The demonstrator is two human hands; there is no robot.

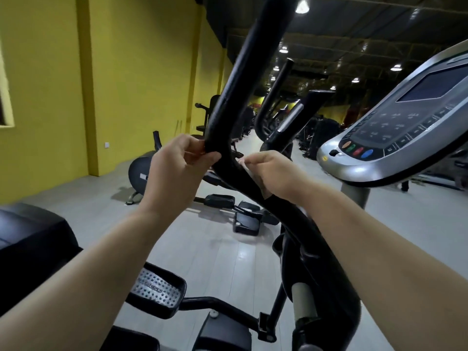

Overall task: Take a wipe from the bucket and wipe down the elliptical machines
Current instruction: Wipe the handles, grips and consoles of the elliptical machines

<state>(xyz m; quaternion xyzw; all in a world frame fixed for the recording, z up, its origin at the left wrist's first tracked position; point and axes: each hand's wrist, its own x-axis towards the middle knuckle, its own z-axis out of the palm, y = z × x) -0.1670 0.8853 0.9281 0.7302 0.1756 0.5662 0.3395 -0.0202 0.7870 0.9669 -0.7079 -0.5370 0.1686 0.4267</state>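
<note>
Where floor opens, hands on handlebar

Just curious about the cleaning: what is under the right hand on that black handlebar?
A pale scrap of wipe peeks out past the fingertips of the right hand, pressed on the black curved handlebar. The rest of the wipe is covered by that hand.

I see open air left of the black handlebar, while the silver console crowds its right side.
</note>
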